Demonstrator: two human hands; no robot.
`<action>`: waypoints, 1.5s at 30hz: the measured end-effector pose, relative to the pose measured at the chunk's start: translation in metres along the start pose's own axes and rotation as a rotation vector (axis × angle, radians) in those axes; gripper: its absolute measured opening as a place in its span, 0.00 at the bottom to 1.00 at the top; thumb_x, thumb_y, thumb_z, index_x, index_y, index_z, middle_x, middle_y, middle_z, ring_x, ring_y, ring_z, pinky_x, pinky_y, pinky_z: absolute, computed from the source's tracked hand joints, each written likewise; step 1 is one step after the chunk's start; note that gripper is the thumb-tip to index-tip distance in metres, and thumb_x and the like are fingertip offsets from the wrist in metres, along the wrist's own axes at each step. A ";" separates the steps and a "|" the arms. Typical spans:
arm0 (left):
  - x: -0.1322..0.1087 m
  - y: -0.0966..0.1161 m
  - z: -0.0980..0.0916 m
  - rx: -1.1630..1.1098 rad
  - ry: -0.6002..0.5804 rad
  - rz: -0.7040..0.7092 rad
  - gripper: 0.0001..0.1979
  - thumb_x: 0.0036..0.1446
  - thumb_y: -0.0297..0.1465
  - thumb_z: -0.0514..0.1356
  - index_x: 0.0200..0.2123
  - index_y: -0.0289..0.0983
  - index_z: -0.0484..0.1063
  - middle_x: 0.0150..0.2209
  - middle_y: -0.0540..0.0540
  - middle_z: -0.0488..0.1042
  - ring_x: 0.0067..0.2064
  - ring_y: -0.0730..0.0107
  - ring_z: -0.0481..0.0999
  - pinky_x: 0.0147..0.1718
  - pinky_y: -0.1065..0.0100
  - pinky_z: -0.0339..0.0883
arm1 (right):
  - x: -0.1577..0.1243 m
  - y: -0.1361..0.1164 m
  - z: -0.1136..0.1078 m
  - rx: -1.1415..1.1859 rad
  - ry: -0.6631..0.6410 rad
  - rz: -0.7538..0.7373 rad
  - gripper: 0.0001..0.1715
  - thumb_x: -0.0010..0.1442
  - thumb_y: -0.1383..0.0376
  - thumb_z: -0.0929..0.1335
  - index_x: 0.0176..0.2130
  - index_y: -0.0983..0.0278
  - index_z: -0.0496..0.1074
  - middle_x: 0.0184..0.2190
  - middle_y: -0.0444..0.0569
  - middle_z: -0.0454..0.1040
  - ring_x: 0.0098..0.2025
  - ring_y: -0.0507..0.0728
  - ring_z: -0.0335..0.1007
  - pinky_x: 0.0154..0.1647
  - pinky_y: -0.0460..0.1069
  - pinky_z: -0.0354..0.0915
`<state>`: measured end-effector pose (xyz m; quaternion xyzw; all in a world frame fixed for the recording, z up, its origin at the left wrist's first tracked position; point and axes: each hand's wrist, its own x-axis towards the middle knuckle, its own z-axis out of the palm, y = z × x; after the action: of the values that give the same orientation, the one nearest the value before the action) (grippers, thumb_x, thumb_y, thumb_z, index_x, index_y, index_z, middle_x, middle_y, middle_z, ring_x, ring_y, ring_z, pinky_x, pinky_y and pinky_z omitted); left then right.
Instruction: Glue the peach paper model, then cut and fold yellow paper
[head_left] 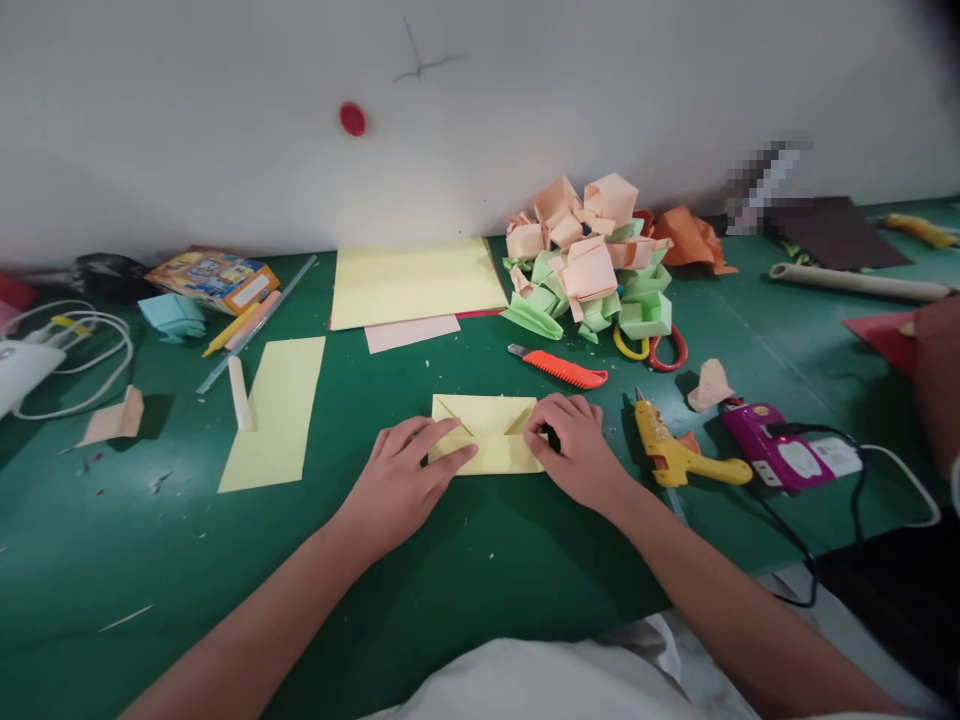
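Note:
A folded piece of yellow paper [491,455] lies flat on the green table in front of me, with slanted creases near both upper corners. My left hand [409,465] rests on its left end, thumb and index finger spread apart and lying on the paper. At the right end, my right hand [574,445] is closed, thumb and index finger pinched at the paper's fold. Just beyond the paper lies an orange utility knife [562,368]. To the right of my right hand is a yellow glue gun [671,445].
Yellow sheets [416,280] lie by the wall, beside a pile of folded paper boxes [589,270]. Scissors [666,350] poke out below it. A yellow strip [281,420] and a ruler [259,325] are on the left. A purple power strip [780,450] trails cables at right.

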<state>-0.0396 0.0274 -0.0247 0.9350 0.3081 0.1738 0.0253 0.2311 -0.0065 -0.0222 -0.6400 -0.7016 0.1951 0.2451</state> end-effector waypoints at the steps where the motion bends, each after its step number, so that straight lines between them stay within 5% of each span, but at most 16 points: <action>1: 0.000 0.000 0.000 -0.010 -0.017 0.016 0.18 0.68 0.27 0.55 0.57 0.47 0.75 0.61 0.43 0.73 0.60 0.51 0.69 0.53 0.50 0.67 | 0.000 0.000 0.001 -0.024 0.009 -0.010 0.06 0.62 0.68 0.64 0.32 0.60 0.66 0.40 0.47 0.74 0.45 0.61 0.63 0.46 0.58 0.54; 13: 0.001 0.001 -0.001 -0.046 -0.090 0.023 0.17 0.72 0.31 0.52 0.59 0.48 0.73 0.59 0.47 0.76 0.58 0.61 0.76 0.55 0.56 0.64 | -0.003 0.003 0.004 -0.110 0.007 -0.054 0.10 0.59 0.73 0.64 0.39 0.59 0.69 0.48 0.50 0.72 0.49 0.63 0.63 0.47 0.59 0.57; 21: 0.000 0.006 -0.003 0.082 -0.029 0.087 0.17 0.73 0.30 0.51 0.58 0.43 0.74 0.61 0.49 0.75 0.58 0.63 0.77 0.56 0.56 0.65 | -0.003 0.002 0.001 -0.109 -0.032 -0.066 0.16 0.60 0.74 0.62 0.44 0.57 0.69 0.51 0.49 0.71 0.51 0.64 0.62 0.49 0.60 0.56; 35: 0.002 0.013 -0.008 0.150 -0.048 0.061 0.17 0.73 0.29 0.50 0.57 0.44 0.74 0.59 0.49 0.76 0.57 0.62 0.78 0.58 0.52 0.65 | -0.002 0.003 0.008 -0.142 0.017 -0.079 0.11 0.64 0.71 0.62 0.38 0.58 0.70 0.49 0.50 0.72 0.48 0.64 0.62 0.47 0.61 0.57; 39: 0.001 0.012 -0.009 0.192 -0.078 0.012 0.18 0.73 0.28 0.49 0.58 0.42 0.74 0.62 0.47 0.73 0.58 0.60 0.78 0.52 0.52 0.66 | -0.005 -0.002 0.007 -0.167 0.000 -0.096 0.09 0.68 0.64 0.63 0.45 0.58 0.72 0.55 0.51 0.71 0.53 0.65 0.62 0.51 0.62 0.58; 45: -0.002 0.001 -0.011 0.133 -0.064 -0.125 0.19 0.72 0.29 0.50 0.59 0.44 0.74 0.61 0.46 0.74 0.58 0.56 0.78 0.51 0.52 0.68 | -0.007 -0.006 0.009 -0.243 -0.055 -0.215 0.23 0.69 0.57 0.64 0.60 0.56 0.68 0.65 0.53 0.66 0.60 0.68 0.58 0.57 0.66 0.57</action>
<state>-0.0443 0.0247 -0.0145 0.9186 0.3757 0.1213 -0.0163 0.2215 -0.0132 -0.0269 -0.5806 -0.7910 0.0987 0.1660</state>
